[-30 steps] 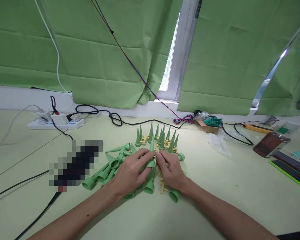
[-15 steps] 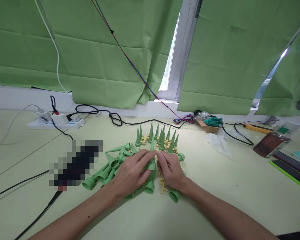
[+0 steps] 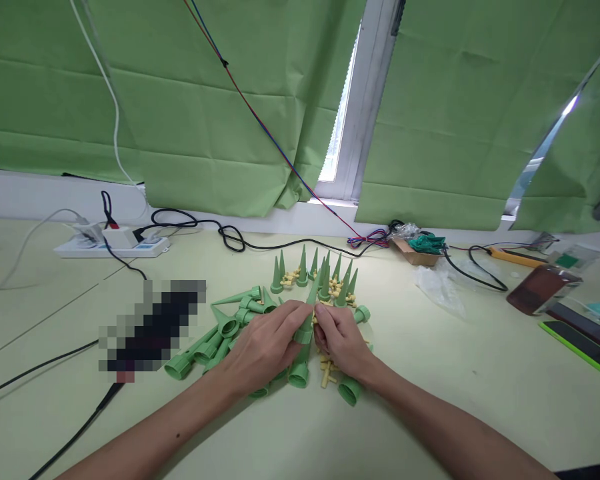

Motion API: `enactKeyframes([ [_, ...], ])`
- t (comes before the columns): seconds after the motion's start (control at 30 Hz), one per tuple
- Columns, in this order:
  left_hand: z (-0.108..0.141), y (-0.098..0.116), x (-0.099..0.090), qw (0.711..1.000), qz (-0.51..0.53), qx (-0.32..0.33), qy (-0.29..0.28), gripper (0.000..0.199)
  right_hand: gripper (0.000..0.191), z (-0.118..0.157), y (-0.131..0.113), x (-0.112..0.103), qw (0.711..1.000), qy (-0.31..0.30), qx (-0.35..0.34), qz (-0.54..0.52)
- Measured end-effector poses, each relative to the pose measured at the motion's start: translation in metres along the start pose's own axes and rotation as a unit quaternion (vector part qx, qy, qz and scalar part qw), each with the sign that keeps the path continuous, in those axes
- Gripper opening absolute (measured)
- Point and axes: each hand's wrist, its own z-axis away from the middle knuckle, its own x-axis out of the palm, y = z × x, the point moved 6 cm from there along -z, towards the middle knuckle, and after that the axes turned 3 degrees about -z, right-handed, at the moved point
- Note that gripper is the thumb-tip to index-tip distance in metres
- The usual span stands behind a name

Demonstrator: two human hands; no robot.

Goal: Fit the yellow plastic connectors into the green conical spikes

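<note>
My left hand (image 3: 275,337) is closed round a green cone (image 3: 310,313), whose tip leans up and to the right. Touching it from the right is my right hand (image 3: 341,337), its thumb and forefinger pinched at the cone's side; what they pinch is too hidden to name. Several loose green cones (image 3: 209,350) lie piled left of and beneath my left hand. Beyond my hands, more green cones (image 3: 303,267) stand upright among small yellow pieces (image 3: 290,277). Other yellow pieces (image 3: 327,377) lie below my right hand, beside a green cone (image 3: 349,391) with its open end facing me.
A white power strip (image 3: 113,248) with cables is at the back left, a blurred dark object (image 3: 155,327) nearer. At the back right are a small cardboard box (image 3: 415,253), a plastic bag (image 3: 440,290), a dark red box (image 3: 537,290) and a green-edged phone (image 3: 583,347).
The cone in my left hand has tilted, its tip moving right and slightly down. My left hand has turned a little; my right hand has hardly moved.
</note>
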Motion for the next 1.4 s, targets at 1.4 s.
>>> enactKeyframes([
  [1.4,-0.001,0.004,-0.005,0.997,0.068,0.007,0.028,0.051,0.038,-0.001,0.006,0.012,0.942,-0.053,0.152,-0.294],
])
